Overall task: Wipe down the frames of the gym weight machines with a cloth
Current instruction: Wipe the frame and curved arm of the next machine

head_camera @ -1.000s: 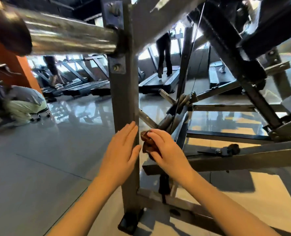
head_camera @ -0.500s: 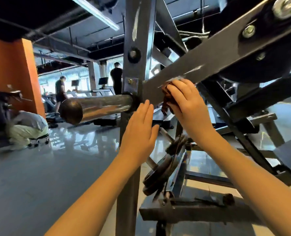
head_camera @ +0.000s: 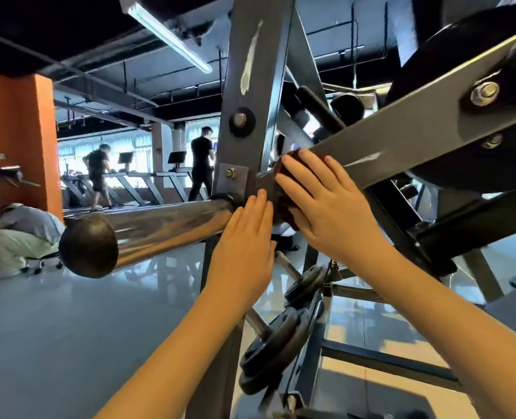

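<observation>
Cloth, dark red-brown and bunched up, sits under the right hand. The fingers lie spread and nearly straight on top of it and press it onto the slanted beam. This is at the low end of the beam, right where it meets the upright post. A bit of cloth peeks out above the fingertips and below the hand.

The left hand is flat, with its fingers straight and close together. It holds nothing. It rests on the post just beside the right hand, and its fingertips touch the spot where the shiny bar joins the post.

The shiny bar sticks out to the left and ends in a black cap. Left of the post, under the bar, there is open grey floor with lots of room. The right side is crowded. A big black plate hangs behind the beam, and dark bars cross below it. Small weight plates sit on pegs right under the arms.

Pale scuff marks show on the post and on the beam. A big bolt sits high on the beam.

Far back, two people walk on treadmills, and one person crouches by the orange wall. A small sign on that wall is too tiny to read.
</observation>
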The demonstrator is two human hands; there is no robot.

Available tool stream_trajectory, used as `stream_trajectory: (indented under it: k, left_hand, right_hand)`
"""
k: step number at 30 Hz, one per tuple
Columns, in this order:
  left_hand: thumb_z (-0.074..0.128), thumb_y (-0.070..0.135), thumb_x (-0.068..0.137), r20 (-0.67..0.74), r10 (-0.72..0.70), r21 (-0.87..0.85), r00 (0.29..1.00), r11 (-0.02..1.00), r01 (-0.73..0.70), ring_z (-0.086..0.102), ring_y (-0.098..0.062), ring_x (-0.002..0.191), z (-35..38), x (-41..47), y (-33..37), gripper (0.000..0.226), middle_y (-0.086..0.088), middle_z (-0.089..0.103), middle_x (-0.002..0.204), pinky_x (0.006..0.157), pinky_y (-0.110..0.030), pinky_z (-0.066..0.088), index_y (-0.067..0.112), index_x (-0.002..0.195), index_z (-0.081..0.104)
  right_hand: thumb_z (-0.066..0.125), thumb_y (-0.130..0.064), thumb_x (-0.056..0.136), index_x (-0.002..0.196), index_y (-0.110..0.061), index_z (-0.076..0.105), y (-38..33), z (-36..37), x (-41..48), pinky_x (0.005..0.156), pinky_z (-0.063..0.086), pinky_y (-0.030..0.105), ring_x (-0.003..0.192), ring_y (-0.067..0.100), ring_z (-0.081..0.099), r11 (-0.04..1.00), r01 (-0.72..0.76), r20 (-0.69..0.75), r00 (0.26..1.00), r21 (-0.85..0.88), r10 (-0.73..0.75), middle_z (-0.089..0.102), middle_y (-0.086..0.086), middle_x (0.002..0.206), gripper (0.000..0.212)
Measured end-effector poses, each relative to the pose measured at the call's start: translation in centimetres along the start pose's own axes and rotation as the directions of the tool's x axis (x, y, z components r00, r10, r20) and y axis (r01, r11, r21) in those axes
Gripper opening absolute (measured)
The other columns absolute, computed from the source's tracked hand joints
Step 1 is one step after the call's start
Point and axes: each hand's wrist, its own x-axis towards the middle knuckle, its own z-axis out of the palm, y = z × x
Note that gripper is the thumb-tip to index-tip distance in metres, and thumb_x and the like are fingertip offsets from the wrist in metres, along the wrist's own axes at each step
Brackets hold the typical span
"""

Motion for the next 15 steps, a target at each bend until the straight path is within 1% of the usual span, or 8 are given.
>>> stream_trajectory:
  k: [1, 3, 5, 6, 8, 11, 13, 15]
  left_hand:
    - [0.049, 0.027, 0.098, -0.005, 0.004, 0.020, 1.000, 1.000, -0.004, 0.021, -0.027, 0.147, -0.1, 0.0, 0.0, 0.063, -0.015, 0.017, 0.159, 0.117, -0.034, 0.004, 0.001, 0.150, 0.024]
    - [0.054, 0.030, 0.094, 0.034, 0.004, 0.121, 0.999, 0.993, -0.008, 0.029, -0.028, 0.144, -0.6, 0.1, 0.0, 0.064, -0.017, 0.027, 0.156, 0.116, -0.037, 0.012, 0.001, 0.147, 0.033]
    - [0.058, 0.032, 0.090, 0.019, -0.028, 0.214, 0.999, 0.976, 0.023, 0.037, -0.030, 0.140, -1.5, 0.6, -0.1, 0.064, -0.018, 0.038, 0.150, 0.116, -0.040, 0.022, 0.000, 0.142, 0.041]
    - [0.055, 0.032, 0.091, 0.009, -0.046, 0.235, 0.999, 0.971, 0.043, 0.036, -0.030, 0.140, -2.2, 0.8, -0.2, 0.064, -0.018, 0.037, 0.151, 0.116, -0.041, 0.022, -0.001, 0.143, 0.039]
    - [0.043, 0.034, 0.099, 0.058, -0.047, 0.203, 0.997, 0.979, 0.035, 0.020, -0.028, 0.147, -3.1, 1.0, -0.4, 0.066, -0.017, 0.018, 0.159, 0.119, -0.039, 0.011, 0.000, 0.151, 0.021]
    - [0.022, 0.035, 0.105, 0.182, -0.027, 0.229, 0.983, 0.973, -0.016, -0.007, -0.025, 0.150, -3.6, 1.2, -0.4, 0.064, -0.012, -0.013, 0.161, 0.119, -0.036, -0.006, 0.006, 0.152, -0.010]
    - [0.020, 0.035, 0.105, 0.216, -0.021, 0.258, 0.976, 0.965, -0.037, -0.012, -0.025, 0.149, -3.6, 1.4, -0.2, 0.064, -0.012, -0.019, 0.160, 0.119, -0.037, -0.007, 0.007, 0.151, -0.015]
    - [0.022, 0.034, 0.105, 0.241, -0.030, 0.255, 0.970, 0.966, -0.034, -0.013, -0.025, 0.149, -3.6, 1.8, -0.3, 0.066, -0.012, -0.021, 0.159, 0.119, -0.038, -0.007, 0.007, 0.151, -0.017]
  right_hand:
    - [0.035, -0.030, 0.096, 0.135, -0.011, 0.052, 0.3, -0.1, 0.4, 0.114, 0.021, 0.046, 0.138, 0.033, 0.037, 1.000, 0.027, 0.015, 1.000, -0.010, -0.026, 0.046, 0.012, 0.146, 0.046]
    - [0.036, -0.030, 0.096, 0.132, -0.011, 0.054, 1.0, -0.1, 2.3, 0.113, 0.022, 0.046, 0.136, 0.034, 0.039, 0.999, 0.029, 0.032, 0.999, -0.043, -0.027, 0.048, 0.012, 0.144, 0.045]
    - [0.038, -0.028, 0.094, 0.130, -0.012, 0.055, 1.0, -0.1, 4.2, 0.113, 0.025, 0.046, 0.134, 0.034, 0.040, 0.998, -0.048, 0.016, 0.999, -0.052, 0.049, 0.048, 0.011, 0.143, 0.043]
    - [0.039, -0.027, 0.093, 0.130, -0.012, 0.055, 0.7, -0.1, 4.6, 0.113, 0.025, 0.046, 0.135, 0.034, 0.040, 0.995, -0.093, 0.004, 0.996, -0.038, 0.093, 0.047, 0.011, 0.144, 0.043]
    - [0.039, -0.027, 0.093, 0.132, -0.012, 0.054, -0.1, 0.1, 3.5, 0.115, 0.021, 0.045, 0.138, 0.034, 0.036, 0.993, -0.120, 0.005, 0.993, -0.012, 0.120, 0.044, 0.011, 0.147, 0.045]
    - [0.039, -0.029, 0.095, 0.136, -0.012, 0.053, -0.4, -0.1, -0.3, 0.115, 0.022, 0.045, 0.140, 0.031, 0.034, 1.000, 0.001, 0.047, 0.999, -0.008, 0.000, 0.042, 0.010, 0.150, 0.047]
    - [0.042, -0.030, 0.095, 0.136, -0.013, 0.054, 1.1, -0.8, -1.2, 0.113, 0.026, 0.046, 0.138, 0.030, 0.038, 0.998, 0.052, 0.041, 0.998, -0.047, -0.050, 0.044, 0.009, 0.148, 0.046]
    - [0.043, -0.029, 0.094, 0.134, -0.013, 0.055, 2.3, -1.3, -0.3, 0.113, 0.026, 0.046, 0.137, 0.031, 0.040, 0.998, 0.005, -0.007, 1.000, -0.064, -0.006, 0.047, 0.009, 0.146, 0.045]
